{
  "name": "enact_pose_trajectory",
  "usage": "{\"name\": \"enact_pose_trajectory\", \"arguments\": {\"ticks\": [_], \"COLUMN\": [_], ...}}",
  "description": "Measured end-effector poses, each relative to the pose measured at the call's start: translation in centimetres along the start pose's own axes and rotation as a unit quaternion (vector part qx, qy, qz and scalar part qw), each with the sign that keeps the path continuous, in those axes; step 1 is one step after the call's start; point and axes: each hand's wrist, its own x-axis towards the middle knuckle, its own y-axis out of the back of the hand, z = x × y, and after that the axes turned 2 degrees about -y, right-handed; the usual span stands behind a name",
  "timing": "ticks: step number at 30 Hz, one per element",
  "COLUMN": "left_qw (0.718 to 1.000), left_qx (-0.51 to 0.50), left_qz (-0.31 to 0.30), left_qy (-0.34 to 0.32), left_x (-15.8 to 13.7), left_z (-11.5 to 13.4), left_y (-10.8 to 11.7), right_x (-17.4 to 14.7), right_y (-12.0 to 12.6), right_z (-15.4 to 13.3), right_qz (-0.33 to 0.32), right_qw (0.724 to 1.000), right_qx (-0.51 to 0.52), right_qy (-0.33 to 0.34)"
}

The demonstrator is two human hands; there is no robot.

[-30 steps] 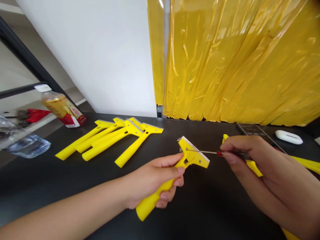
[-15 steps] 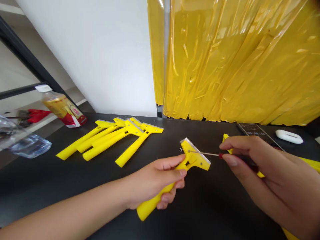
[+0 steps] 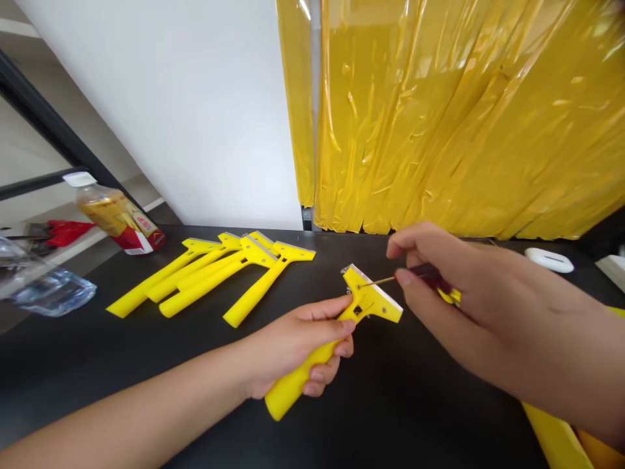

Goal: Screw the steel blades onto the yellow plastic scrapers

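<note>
My left hand (image 3: 312,345) is closed round the handle of a yellow scraper (image 3: 288,391), its wide head tilted up to the right. A metal strip runs along the head's edge, and two small screws show on its face. In my right hand (image 3: 454,293) is a screwdriver (image 3: 378,281) with a thin shaft and a dark handle mostly covered by my fingers. Its tip meets the upper-left screw of the head. Several more yellow scrapers (image 3: 205,286) lie in an overlapping group on the black table (image 3: 195,378), left of my hands.
A drink bottle (image 3: 120,218) with a white cap stands at the back left, near a clear plastic bottle (image 3: 49,286). A white case (image 3: 549,260) lies at the back right. Yellow plastic sheeting (image 3: 439,130) hangs behind the table. Part of a yellow object (image 3: 551,436) shows at lower right.
My right hand has moved left and up and turned, with the screwdriver tip still at the same screw. The scraper shifts slightly left and up in view.
</note>
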Motion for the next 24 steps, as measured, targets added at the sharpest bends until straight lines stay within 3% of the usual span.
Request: {"name": "enact_pose_trajectory", "arguments": {"ticks": [7,13,18,24], "left_qw": [1.000,1.000,1.000,1.000], "left_qx": [-0.012,-0.014,-0.016,-0.028], "left_qz": [-0.017,-0.026,-0.022,-0.015], "left_qy": [0.001,-0.006,-0.003,0.003], "left_x": [-0.1,0.0,0.0,-0.1], "left_z": [0.0,0.0,-0.1,0.0], "left_y": [0.2,0.5,0.5,0.5], "right_x": [1.4,1.0,0.4,0.1], "right_y": [-0.4,-1.0,-1.1,-0.7], "right_z": [0.0,0.0,0.1,0.1], "right_qz": [0.010,0.039,0.039,-0.011], "right_qw": [1.000,0.994,0.996,0.997], "right_qx": [0.028,0.053,0.053,0.075], "right_qy": [0.006,0.082,0.066,0.033]}}
